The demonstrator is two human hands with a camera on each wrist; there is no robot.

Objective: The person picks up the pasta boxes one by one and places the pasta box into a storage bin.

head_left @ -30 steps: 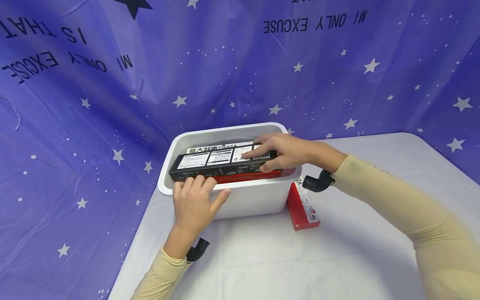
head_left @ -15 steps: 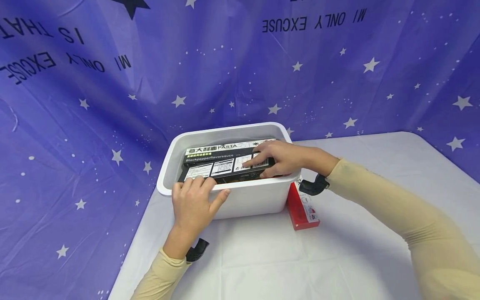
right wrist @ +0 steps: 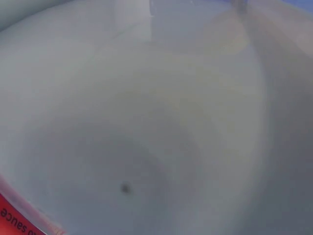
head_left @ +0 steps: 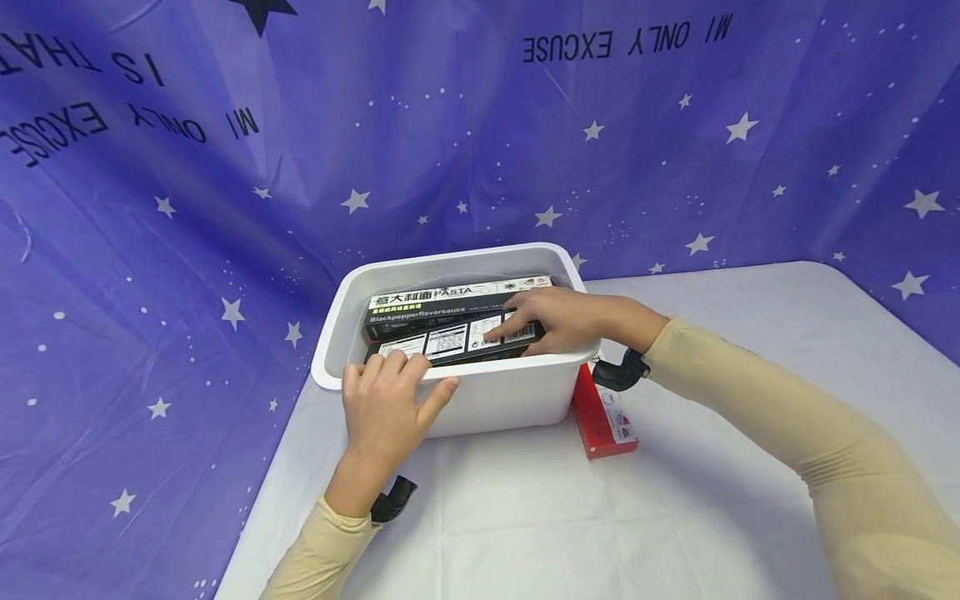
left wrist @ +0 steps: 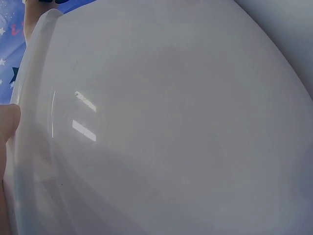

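Note:
A white plastic bin [head_left: 502, 400] stands on the table. My left hand [head_left: 384, 417] grips its near rim, fingers over the edge and thumb [left wrist: 10, 120] on the outer side. Inside the bin, my right hand [head_left: 564, 318] holds a black pasta box [head_left: 447, 340] by its right end, fingers across the labelled top and thumb at the near side. That box sits low, its near edge partly hidden by the rim and left fingers. Behind it lies another black pasta box [head_left: 416, 315], with a white printed side [head_left: 465, 292] and "Blackpepperflavorsauce" lettering.
A red and white pasta box [head_left: 602, 421] lies on the white tablecloth [head_left: 540, 517], close against the bin's right side. A purple star-printed curtain [head_left: 465, 125] hangs behind the bin. The right wrist view shows mostly pale wall and a corner of red packaging [right wrist: 14, 220].
My right hand has lowered the black box deeper into the bin, uncovering the box behind. A red box strip in front has gone out of sight. My left hand stays on the rim.

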